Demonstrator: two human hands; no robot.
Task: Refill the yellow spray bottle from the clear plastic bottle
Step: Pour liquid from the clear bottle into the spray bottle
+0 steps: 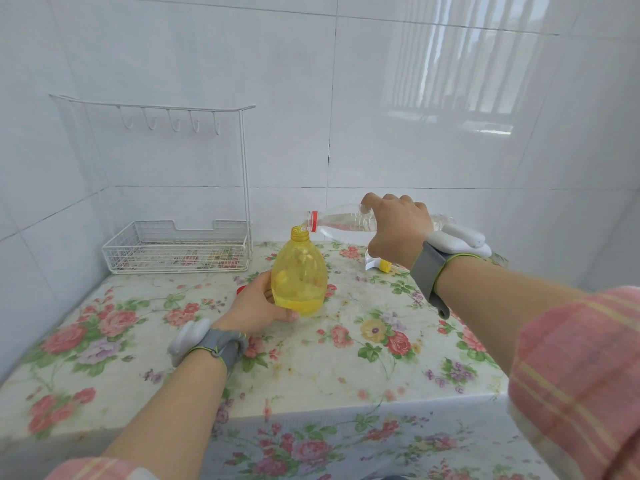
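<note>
Fingers [284,315] round yellow spray bottle [299,271], mid-table [346,362]

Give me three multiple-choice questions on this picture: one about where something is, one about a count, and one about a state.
1. Where does the wire rack stand?
A. At the back left of the table
B. At the front right corner
C. On the floor

2. How many hooks hang from the rack's top bar?
A. Two
B. Five
C. Nine

3. How is the clear plastic bottle held?
A. Upright and capped
B. Tipped over the open neck of the yellow spray bottle
C. Lying flat on the cloth

Answers:
1 A: it sits against the tiled wall on the left.
2 B: five hooks show in a row.
3 B: the right hand holds it nearly level, and the left hand holds the yellow one.
</note>
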